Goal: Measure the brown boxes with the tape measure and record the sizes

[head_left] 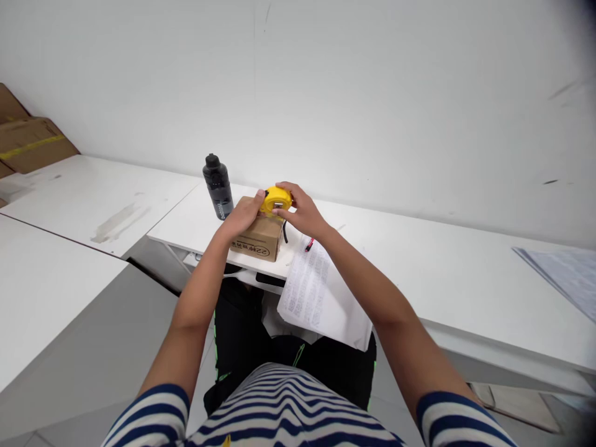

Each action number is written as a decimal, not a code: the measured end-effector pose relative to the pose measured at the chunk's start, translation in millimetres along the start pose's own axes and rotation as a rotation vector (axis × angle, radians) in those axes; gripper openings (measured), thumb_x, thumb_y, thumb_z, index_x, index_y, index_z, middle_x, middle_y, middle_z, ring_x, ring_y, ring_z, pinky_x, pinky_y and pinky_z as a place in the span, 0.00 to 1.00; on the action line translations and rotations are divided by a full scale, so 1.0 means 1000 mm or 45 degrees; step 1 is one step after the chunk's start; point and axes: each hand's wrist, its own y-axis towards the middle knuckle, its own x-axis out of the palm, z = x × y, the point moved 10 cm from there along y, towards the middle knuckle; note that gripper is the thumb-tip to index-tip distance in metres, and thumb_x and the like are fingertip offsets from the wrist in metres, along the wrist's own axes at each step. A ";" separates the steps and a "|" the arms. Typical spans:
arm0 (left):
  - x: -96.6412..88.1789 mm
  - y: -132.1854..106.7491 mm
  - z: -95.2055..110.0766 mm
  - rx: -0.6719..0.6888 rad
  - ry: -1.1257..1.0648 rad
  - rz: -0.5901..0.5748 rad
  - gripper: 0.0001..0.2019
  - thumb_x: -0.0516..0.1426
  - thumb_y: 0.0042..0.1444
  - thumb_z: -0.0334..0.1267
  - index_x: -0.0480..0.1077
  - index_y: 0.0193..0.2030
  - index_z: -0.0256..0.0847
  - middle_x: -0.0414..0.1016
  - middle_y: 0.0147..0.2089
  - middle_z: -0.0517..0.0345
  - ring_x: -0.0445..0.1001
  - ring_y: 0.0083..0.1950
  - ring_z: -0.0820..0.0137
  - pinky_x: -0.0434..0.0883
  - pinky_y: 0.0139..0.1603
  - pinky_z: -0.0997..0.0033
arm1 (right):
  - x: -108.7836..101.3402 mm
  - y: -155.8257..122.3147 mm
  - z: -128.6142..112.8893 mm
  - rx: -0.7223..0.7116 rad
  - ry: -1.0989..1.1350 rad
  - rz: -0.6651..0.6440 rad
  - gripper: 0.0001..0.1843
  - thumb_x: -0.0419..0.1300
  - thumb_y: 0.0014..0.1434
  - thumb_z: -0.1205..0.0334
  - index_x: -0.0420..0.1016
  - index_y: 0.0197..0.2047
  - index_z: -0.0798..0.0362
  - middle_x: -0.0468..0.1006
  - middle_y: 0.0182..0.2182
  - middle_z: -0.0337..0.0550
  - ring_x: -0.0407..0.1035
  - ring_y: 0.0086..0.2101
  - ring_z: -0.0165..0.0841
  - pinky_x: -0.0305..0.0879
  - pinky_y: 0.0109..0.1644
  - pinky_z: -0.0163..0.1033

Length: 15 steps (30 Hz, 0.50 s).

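A yellow tape measure (278, 197) with a black part at its left end is held just above the top of a small cardboard box (261, 239). My right hand (302, 210) grips its right side, thumb below and fingers above. On the other side, my left hand (246, 216) is closed, with its thumb against the black end of the tape measure. That hand lies over the box's left top edge, and most of its fingers are hidden. The box stands upright near the front edge of the white desk (386, 254), dark printing on its near side.
A dark water bottle (218, 186) stands left behind the box. Printed papers (321, 292) overhang the desk edge, with a red and black pen (310, 244) on them. More papers (563, 273) lie at the right. Large cartons (35, 146) stand far left, against the wall.
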 end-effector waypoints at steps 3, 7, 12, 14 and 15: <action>-0.007 -0.002 -0.008 -0.040 0.034 0.043 0.31 0.47 0.61 0.66 0.71 0.29 0.40 0.75 0.29 0.55 0.71 0.33 0.66 0.66 0.37 0.67 | 0.001 -0.006 -0.009 -0.090 -0.120 -0.032 0.32 0.60 0.64 0.46 0.60 0.68 0.40 0.70 0.60 0.48 0.66 0.57 0.44 0.67 0.61 0.56; -0.034 -0.001 -0.019 -0.031 0.003 0.207 0.25 0.54 0.59 0.62 0.64 0.26 0.42 0.65 0.24 0.61 0.64 0.29 0.70 0.63 0.33 0.69 | -0.021 -0.022 -0.005 -0.054 -0.229 -0.003 0.33 0.58 0.65 0.43 0.59 0.70 0.37 0.72 0.58 0.47 0.66 0.56 0.45 0.66 0.61 0.58; -0.073 0.014 -0.043 -0.117 0.082 0.398 0.21 0.56 0.59 0.55 0.61 0.24 0.42 0.61 0.24 0.62 0.62 0.30 0.70 0.65 0.38 0.67 | -0.064 -0.052 0.017 0.109 -0.274 0.076 0.35 0.60 0.63 0.43 0.59 0.71 0.38 0.72 0.58 0.46 0.67 0.55 0.45 0.67 0.59 0.57; -0.070 0.024 -0.059 -0.180 0.147 0.348 0.21 0.56 0.58 0.56 0.64 0.26 0.41 0.65 0.27 0.58 0.67 0.34 0.66 0.68 0.43 0.63 | -0.072 -0.060 0.025 0.121 -0.326 0.087 0.34 0.60 0.63 0.44 0.59 0.70 0.39 0.72 0.58 0.47 0.66 0.56 0.46 0.66 0.61 0.58; -0.067 0.027 -0.067 -0.199 0.146 0.343 0.20 0.58 0.57 0.57 0.66 0.29 0.40 0.69 0.31 0.55 0.70 0.38 0.62 0.69 0.47 0.60 | -0.072 -0.063 0.029 0.125 -0.352 0.080 0.34 0.60 0.64 0.45 0.60 0.70 0.39 0.72 0.58 0.47 0.66 0.56 0.46 0.65 0.61 0.59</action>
